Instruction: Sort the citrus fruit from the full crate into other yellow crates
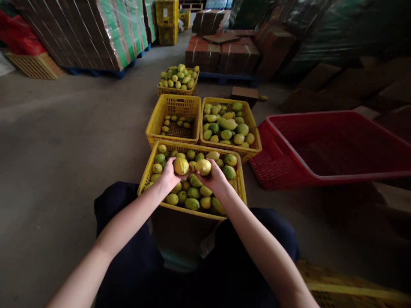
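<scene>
Forearms (128,229); lemon (181,166) (203,167) in each hand (169,173) (214,176); far crate (167,34) bears unreadable label (165,12).

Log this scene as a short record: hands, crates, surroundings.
left hand: holds a yellow-green fruit
right hand: holds a pale yellow fruit
near crate: yellow, beneath both hands, with many green and yellow fruits
left crate behind it: yellow, a few fruits on its bottom
right crate behind it: yellow, well filled with fruits
farthest crate in this group: yellow, heaped with fruits
right side: large red bin
background: stacked cartons
</scene>
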A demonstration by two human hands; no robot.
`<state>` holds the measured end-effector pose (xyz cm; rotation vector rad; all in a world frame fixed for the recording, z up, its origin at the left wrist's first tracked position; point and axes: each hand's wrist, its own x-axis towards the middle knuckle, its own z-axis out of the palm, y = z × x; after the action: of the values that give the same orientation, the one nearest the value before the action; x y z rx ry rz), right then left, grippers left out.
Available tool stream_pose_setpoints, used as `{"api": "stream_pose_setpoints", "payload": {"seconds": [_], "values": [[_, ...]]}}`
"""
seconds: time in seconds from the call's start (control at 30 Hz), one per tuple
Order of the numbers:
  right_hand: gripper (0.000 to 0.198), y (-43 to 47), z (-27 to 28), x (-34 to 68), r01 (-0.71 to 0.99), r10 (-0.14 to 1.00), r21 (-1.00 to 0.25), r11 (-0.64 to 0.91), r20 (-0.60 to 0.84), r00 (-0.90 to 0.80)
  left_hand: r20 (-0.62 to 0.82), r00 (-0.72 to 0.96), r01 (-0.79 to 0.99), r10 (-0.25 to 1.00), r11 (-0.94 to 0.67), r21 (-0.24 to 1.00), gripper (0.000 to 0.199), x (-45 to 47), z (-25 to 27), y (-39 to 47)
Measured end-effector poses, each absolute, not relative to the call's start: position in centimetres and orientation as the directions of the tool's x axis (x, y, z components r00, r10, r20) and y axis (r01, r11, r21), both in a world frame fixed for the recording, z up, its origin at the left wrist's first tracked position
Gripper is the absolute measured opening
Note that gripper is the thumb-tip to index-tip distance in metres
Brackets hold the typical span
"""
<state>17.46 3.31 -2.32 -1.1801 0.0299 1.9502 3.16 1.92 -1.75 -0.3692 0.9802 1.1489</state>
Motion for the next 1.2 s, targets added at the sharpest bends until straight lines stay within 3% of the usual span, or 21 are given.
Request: {"api": "stream_pose_setpoints", "payload": {"seconds": [0.17,0.33,0.43,0.5,0.6,0.73,0.83,0.9,1.03,1.2], "values": [[0.018,3.3,-1.9,17.3,-0.624,0.559,-0.335,-0.706,-0.805,-0.201,-0.806,0.062,-0.878,0.589,0.416,0.236,0.027,3.3,-1.7,1.9],[0.017,3.4,-2.4,17.5,-0.593,0.603,-0.394,-0.702,-0.772,-0.200,-0.812,0.028,-0.874,0.584,0.408,0.263,0.026,3.3,-1.2,1.8],[0.013,3.3,-2.2,17.5,-0.508,0.662,-0.494,-0.706,-0.715,-0.224,-0.753,0.020,-0.868,0.658,0.385,0.313,0.026,2.8,-0.6,1.8],[0.011,3.0,-1.7,17.5,-0.487,0.726,-0.566,-0.665,-0.643,-0.244,-0.651,0.009,-0.853,0.759,0.346,0.391,0.027,2.4,-0.2,1.8],[0.018,2.5,-1.2,17.4,-0.520,0.847,-0.670,-0.530,-0.451,-0.282,-0.418,-0.059,-0.759,0.906,0.231,0.608,0.029,2.0,0.2,1.7],[0.035,1.6,-1.1,17.2,-0.520,0.963,-0.818,-0.247,-0.146,-0.229,0.124,-0.249,-0.447,0.961,-0.227,0.865,0.033,2.0,-0.2,0.8],[0.044,0.7,-1.2,17.0,-0.439,0.992,-0.899,-0.014,0.044,-0.121,0.519,-0.232,-0.135,0.823,-0.555,0.820,0.035,2.3,-1.0,0.0],[0.044,0.1,-1.1,17.1,-0.343,0.982,-0.929,0.139,0.173,-0.072,0.647,-0.174,-0.015,0.742,-0.659,0.752,0.037,2.6,-1.5,-0.4],[0.037,-0.8,-0.8,17.7,-0.157,0.911,-0.909,0.387,0.403,-0.088,0.732,-0.122,0.000,0.671,-0.737,0.676,0.040,2.9,-2.0,-0.7],[0.031,-1.3,-0.9,18.2,-0.192,0.877,-0.870,0.454,0.475,-0.079,0.794,-0.073,0.044,0.603,-0.794,0.607,0.046,2.9,-2.0,-0.9]]}}
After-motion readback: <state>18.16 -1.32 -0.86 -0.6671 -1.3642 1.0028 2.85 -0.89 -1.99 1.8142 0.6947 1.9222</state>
